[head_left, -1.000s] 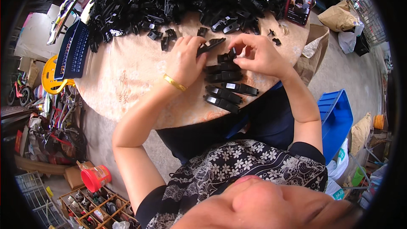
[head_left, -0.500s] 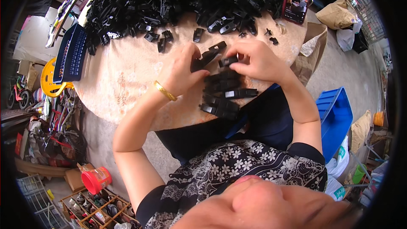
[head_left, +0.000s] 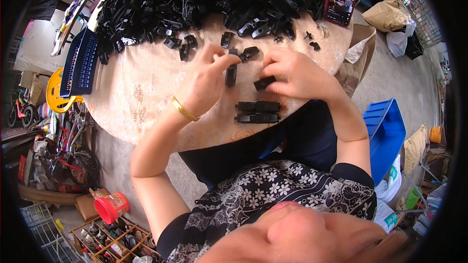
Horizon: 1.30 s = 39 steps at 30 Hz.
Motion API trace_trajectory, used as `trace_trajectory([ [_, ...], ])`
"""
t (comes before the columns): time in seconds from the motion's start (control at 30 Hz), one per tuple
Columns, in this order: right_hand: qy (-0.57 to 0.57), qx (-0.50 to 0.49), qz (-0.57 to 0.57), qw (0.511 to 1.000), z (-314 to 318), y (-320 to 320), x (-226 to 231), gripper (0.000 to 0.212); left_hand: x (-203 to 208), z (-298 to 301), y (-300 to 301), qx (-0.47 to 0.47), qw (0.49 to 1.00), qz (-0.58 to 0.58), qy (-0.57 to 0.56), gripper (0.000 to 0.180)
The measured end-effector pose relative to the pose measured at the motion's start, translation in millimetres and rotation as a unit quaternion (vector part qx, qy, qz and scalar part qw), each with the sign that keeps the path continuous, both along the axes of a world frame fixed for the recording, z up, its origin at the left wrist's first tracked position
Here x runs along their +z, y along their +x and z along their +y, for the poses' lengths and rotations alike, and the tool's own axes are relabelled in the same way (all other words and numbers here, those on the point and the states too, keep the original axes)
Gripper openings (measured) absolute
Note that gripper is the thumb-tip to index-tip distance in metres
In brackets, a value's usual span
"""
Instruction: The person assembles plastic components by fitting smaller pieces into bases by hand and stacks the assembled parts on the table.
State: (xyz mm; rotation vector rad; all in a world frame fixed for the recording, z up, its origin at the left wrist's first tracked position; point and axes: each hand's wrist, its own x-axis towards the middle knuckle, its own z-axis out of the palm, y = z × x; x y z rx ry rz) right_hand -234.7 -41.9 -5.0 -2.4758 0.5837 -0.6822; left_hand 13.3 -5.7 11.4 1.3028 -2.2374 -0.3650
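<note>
Black plastic pile: a broad, tangled heap of dark parts [head_left: 195, 0] covered the far side of the round bench draped in peach patterned cloth [head_left: 161, 68].
Left hand: the bare left hand [head_left: 201, 78] was apart from the right one, thumb and forefinger over a narrow, elongated black block [head_left: 231, 75]; whether they pinched it or merely touched it could not be told.
Right hand: the bare right hand [head_left: 296, 72] was closed on a short, dark, blocky piece [head_left: 263, 84], between thumb and bent fingers.
Between the hands: a small, angled black part [head_left: 250, 52] lay close to the elongated block's far end.
Near edge: two long black plastic strips [head_left: 258, 112] lay side by side on the cloth.
Step in hand: judged from the pose, parts were being handled singly, one per hand; the next move called for a light fingertip grip and careful alignment.
Hard to make out: fingers covered much of the right-hand piece, dark parts merged within the heap, and the heap's far side was cut off.
</note>
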Motion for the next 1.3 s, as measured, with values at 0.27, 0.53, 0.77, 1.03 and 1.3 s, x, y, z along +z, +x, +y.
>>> trace_trajectory([
  [0.27, -0.036, -0.111, -0.046, 0.992, -6.4, 3.3, -0.2, 0.022, -6.9, -6.9, -3.6, -0.066, 0.991, -0.060, -0.101, 0.025],
  [0.53, -0.039, -0.087, -0.025, 0.995, 8.7, 7.5, 9.2, 0.024, -6.0, 3.2, -12.1, 0.019, 0.996, 0.030, 0.086, 0.021],
  [0.77, -0.067, -0.074, -0.012, 0.995, 7.2, 15.0, -0.3, 0.019, -8.5, -1.1, -4.5, -0.077, 0.997, 0.017, -0.024, 0.019],
  [1.03, -0.065, -0.080, 0.005, 0.995, 1.8, 18.5, -2.9, 0.014, -9.2, -2.1, -6.2, -0.067, 0.994, 0.045, 0.076, 0.018],
  [1.3, -0.123, -0.112, -0.037, 0.985, -18.0, 29.8, -17.0, 0.035, 0.2, -49.3, -4.3, -0.041, 0.995, 0.074, 0.051, 0.023],
])
